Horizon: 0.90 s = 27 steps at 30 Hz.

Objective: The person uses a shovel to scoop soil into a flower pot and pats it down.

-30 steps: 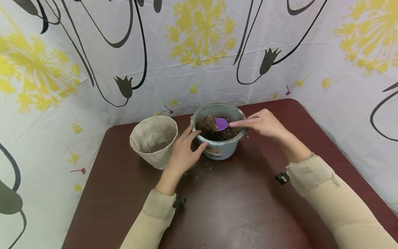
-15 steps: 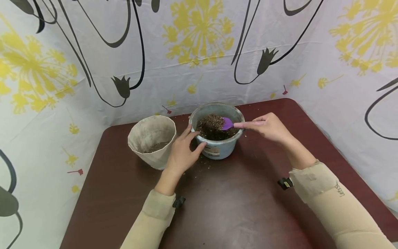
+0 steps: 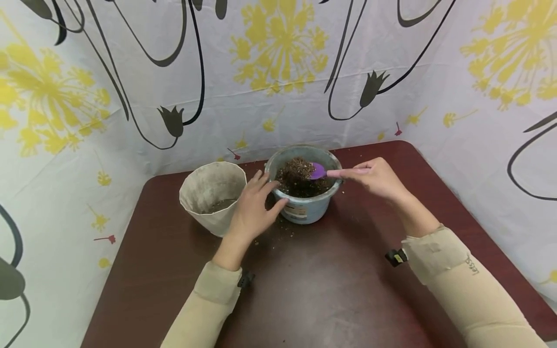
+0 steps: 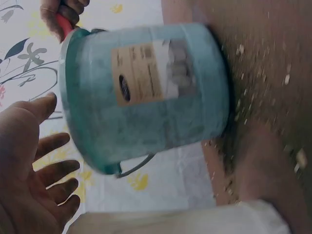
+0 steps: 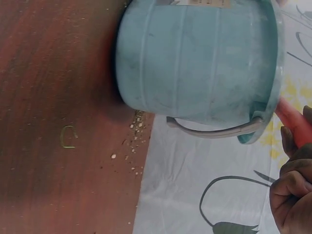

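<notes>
The small trowel with a purple scoop-shaped blade (image 3: 318, 171) and pink handle lies inside the round blue-green bucket (image 3: 319, 209), its blade against a mound of dark, crumbly soil (image 3: 299, 168). The right hand (image 3: 379, 181) has its fingers curled round the handle, beyond the bucket's right rim, with the blade to the left of the fingertips. The left hand (image 3: 251, 210) has its fingers spread at the bucket's left rim; whether they touch it I cannot tell. The head view alone shows the soil and the pale, faceted, wavy-rimmed pot (image 3: 209, 187) standing beside the bucket. The left wrist view shows the brown paper label (image 4: 139, 73) in full, while the right wrist view shows a curved grey bail (image 5: 214, 131) and the bucket's ribbed, scuffed plastic wall. Pale crumbs (image 5: 135, 127) dot the reddish-brown wood-grained table (image 3: 313, 290).
</notes>
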Each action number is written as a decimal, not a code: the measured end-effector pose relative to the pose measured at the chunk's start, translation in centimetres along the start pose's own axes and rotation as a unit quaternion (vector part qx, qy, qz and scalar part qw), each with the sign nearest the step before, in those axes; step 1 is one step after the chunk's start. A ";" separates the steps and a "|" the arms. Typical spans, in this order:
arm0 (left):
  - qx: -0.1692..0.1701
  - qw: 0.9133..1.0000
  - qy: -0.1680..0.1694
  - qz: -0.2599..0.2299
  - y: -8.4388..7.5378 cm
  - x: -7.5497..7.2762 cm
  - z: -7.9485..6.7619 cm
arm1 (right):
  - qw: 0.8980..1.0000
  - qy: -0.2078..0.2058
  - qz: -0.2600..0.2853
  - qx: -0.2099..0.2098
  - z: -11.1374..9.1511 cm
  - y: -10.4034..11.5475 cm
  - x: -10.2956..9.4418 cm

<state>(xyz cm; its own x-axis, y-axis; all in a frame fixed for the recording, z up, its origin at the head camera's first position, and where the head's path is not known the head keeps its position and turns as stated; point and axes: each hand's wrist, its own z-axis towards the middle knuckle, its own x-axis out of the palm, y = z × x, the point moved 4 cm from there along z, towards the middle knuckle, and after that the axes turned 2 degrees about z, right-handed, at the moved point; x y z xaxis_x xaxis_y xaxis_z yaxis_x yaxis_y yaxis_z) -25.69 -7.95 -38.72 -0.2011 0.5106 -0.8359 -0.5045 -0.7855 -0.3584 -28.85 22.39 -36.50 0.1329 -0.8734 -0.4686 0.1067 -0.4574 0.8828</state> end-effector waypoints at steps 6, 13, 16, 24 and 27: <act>-0.004 0.998 -0.013 0.055 1.3 -1.9 -0.3 | 1.000 -0.006 0.004 -0.005 0.8 1.4 0.3; -0.036 0.996 -0.023 0.079 3.0 -3.4 -1.0 | 1.000 -0.009 0.003 0.005 1.3 3.5 0.5; -0.038 0.996 -0.032 0.077 3.6 -3.9 -1.5 | 1.000 -0.003 0.008 0.013 1.5 4.0 0.8; -0.045 0.994 -0.059 0.084 5.4 -4.8 -2.7 | 1.000 0.014 -0.013 0.008 2.7 5.5 2.7; -0.056 0.992 -0.069 0.085 6.1 -5.1 -3.5 | 1.000 0.015 -0.013 0.013 3.2 6.2 3.8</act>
<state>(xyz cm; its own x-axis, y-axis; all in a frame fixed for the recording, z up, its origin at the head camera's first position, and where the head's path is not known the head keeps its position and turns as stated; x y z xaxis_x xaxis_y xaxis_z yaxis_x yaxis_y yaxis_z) -24.82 -16.57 -38.12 -0.3924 0.4038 -0.8264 -0.3581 -0.8946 -0.2671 -30.82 15.70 -32.65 0.1599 -0.8561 -0.4914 0.0850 -0.4840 0.8709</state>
